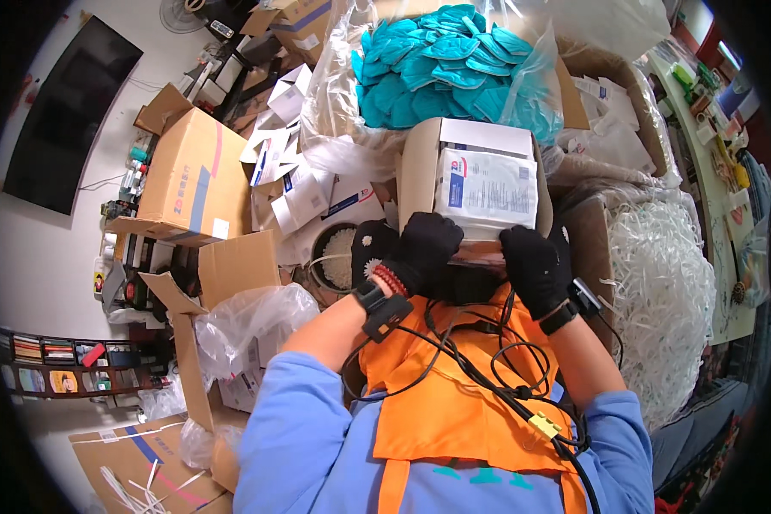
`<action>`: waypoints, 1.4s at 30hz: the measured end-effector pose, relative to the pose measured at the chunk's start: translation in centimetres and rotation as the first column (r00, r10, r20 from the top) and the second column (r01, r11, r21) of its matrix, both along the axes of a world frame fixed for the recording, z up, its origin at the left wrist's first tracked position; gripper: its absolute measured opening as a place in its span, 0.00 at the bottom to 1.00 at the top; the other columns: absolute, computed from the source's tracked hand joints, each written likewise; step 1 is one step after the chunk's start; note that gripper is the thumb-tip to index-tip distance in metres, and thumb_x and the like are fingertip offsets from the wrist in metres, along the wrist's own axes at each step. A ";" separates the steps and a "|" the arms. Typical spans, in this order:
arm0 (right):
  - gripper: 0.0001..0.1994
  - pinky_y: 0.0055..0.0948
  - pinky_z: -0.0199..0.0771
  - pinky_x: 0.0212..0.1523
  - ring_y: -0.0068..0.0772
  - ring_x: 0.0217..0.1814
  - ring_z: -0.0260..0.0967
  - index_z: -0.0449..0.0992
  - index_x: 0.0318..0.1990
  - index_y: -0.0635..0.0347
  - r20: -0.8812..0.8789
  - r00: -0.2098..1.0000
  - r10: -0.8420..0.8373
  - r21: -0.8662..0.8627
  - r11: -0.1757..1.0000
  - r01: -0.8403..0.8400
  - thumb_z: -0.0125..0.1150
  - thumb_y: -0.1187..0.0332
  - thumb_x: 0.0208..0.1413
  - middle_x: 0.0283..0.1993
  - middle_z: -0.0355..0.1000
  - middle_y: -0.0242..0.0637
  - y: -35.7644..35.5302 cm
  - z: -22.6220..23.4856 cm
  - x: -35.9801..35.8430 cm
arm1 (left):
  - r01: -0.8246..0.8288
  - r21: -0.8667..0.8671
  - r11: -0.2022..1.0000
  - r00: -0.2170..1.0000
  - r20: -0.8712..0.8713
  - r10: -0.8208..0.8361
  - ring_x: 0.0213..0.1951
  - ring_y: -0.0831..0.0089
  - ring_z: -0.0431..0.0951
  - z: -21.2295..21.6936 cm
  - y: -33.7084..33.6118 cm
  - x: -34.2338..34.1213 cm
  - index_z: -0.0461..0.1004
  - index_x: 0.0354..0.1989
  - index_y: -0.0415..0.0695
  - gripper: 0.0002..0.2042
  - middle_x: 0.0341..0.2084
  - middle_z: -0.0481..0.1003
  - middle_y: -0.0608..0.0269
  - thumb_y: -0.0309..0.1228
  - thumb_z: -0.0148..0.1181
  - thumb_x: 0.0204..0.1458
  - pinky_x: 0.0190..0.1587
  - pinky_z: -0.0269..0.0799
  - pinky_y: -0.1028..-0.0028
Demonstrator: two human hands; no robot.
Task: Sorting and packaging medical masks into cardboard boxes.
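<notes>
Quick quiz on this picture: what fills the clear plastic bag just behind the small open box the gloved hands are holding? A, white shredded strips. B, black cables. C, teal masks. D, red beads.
C: the clear plastic bag behind the small open box is heaped with teal masks; the white shredded strips lie to the right.

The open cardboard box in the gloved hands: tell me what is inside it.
The cardboard box holds a stack of flat white sachets with blue edging and printing. Only the top sachet shows fully; those beneath, and the box's bottom, are covered. The left hand and right hand hide its near edge.
</notes>
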State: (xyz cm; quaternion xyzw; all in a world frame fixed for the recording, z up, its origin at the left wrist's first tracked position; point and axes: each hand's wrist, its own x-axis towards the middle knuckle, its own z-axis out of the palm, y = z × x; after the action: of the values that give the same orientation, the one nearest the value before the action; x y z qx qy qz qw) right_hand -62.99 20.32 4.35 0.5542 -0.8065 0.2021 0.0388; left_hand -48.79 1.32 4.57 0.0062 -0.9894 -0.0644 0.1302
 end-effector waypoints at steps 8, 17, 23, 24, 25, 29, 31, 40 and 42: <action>0.01 0.37 0.73 0.32 0.44 0.33 0.75 0.75 0.27 0.54 0.072 0.995 0.064 -0.018 0.998 -0.063 0.60 0.70 0.48 0.27 0.72 0.40 2.4 1.4 0.5 | -0.078 0.237 0.968 0.915 0.403 -0.025 0.36 0.53 0.77 5.3 1.0 0.0 0.77 0.33 0.44 0.14 0.28 0.76 0.54 0.40 0.68 0.43 0.42 0.72 0.59; 0.06 0.43 0.71 0.45 0.46 0.36 0.73 0.76 0.31 0.57 0.187 0.982 0.038 0.062 0.997 -0.050 0.65 0.67 0.48 0.30 0.74 0.41 2.3 3.6 0.4 | -0.084 0.137 0.987 0.981 0.183 0.058 0.63 0.52 0.64 2.0 -3.7 -3.7 0.61 0.63 0.40 0.46 0.59 0.66 0.44 0.41 0.77 0.32 0.66 0.58 0.59; 0.23 0.43 0.68 0.55 0.48 0.53 0.69 0.75 0.48 0.57 0.029 0.999 0.015 -0.226 0.974 -0.009 0.72 0.65 0.42 0.48 0.74 0.43 -1.8 6.8 -1.6 | -0.132 0.281 0.951 0.979 0.187 0.081 0.61 0.56 0.68 1.8 -5.3 -5.0 0.66 0.61 0.43 0.42 0.58 0.69 0.50 0.42 0.77 0.33 0.64 0.61 0.62; 0.28 0.41 0.67 0.57 0.49 0.59 0.65 0.71 0.54 0.58 0.082 0.994 0.075 -0.172 0.983 -0.060 0.72 0.67 0.41 0.55 0.70 0.46 -2.5 6.7 -2.2 | -0.125 0.273 0.954 0.983 0.164 0.082 0.60 0.57 0.69 1.8 -5.3 -4.9 0.67 0.61 0.44 0.42 0.57 0.69 0.51 0.42 0.77 0.33 0.63 0.62 0.62; 0.27 0.41 0.67 0.57 0.49 0.59 0.66 0.72 0.53 0.58 0.043 0.994 0.096 -0.138 0.986 -0.090 0.70 0.67 0.42 0.54 0.71 0.46 -3.1 6.1 -2.7 | -0.118 0.261 0.958 0.987 0.138 0.084 0.59 0.58 0.70 2.0 -5.3 -4.9 0.67 0.60 0.45 0.41 0.57 0.70 0.53 0.42 0.76 0.34 0.62 0.64 0.63; 0.14 0.40 0.70 0.51 0.46 0.50 0.71 0.77 0.42 0.58 -0.121 0.986 0.110 -0.104 0.987 -0.123 0.62 0.70 0.46 0.43 0.75 0.44 -5.5 3.7 -4.6 | -0.127 0.472 0.872 0.991 0.032 0.127 0.54 0.61 0.75 2.7 -5.5 -4.8 0.73 0.55 0.48 0.29 0.52 0.74 0.55 0.35 0.74 0.40 0.57 0.70 0.65; 0.08 0.41 0.71 0.46 0.45 0.45 0.74 0.78 0.36 0.58 -0.081 0.996 0.044 -0.104 0.993 -0.052 0.60 0.71 0.47 0.36 0.76 0.43 -6.1 5.9 -4.5 | -0.027 0.592 0.806 0.982 -0.134 0.131 0.51 0.62 0.77 3.2 -5.6 -4.5 0.75 0.51 0.48 0.24 0.49 0.75 0.57 0.31 0.72 0.43 0.54 0.72 0.67; 0.06 0.31 0.75 0.37 0.37 0.33 0.77 0.79 0.37 0.64 0.304 0.917 0.259 -0.083 0.966 -0.245 0.62 0.70 0.55 0.31 0.77 0.44 -3.5 11.1 -6.9 | 0.247 0.850 0.466 0.968 -0.242 -0.071 0.48 0.62 0.78 8.0 -4.7 -2.8 0.72 0.52 0.38 0.16 0.46 0.76 0.53 0.27 0.52 0.56 0.52 0.72 0.69; 0.06 0.31 0.75 0.37 0.37 0.32 0.76 0.79 0.37 0.64 0.405 0.902 0.150 -0.019 0.988 -0.156 0.62 0.71 0.54 0.31 0.77 0.45 -2.7 10.6 -6.3 | 0.056 0.990 0.126 0.998 -0.051 -0.047 0.50 0.59 0.77 8.0 -3.9 -2.2 0.71 0.55 0.38 0.18 0.47 0.76 0.51 0.28 0.49 0.57 0.54 0.71 0.68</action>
State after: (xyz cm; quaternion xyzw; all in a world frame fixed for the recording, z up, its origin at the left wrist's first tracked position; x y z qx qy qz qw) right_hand -69.29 17.66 14.92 0.5621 -0.7526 0.3092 -0.1487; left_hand -50.94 -2.54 12.56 0.0564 -0.6997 -0.7058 0.0950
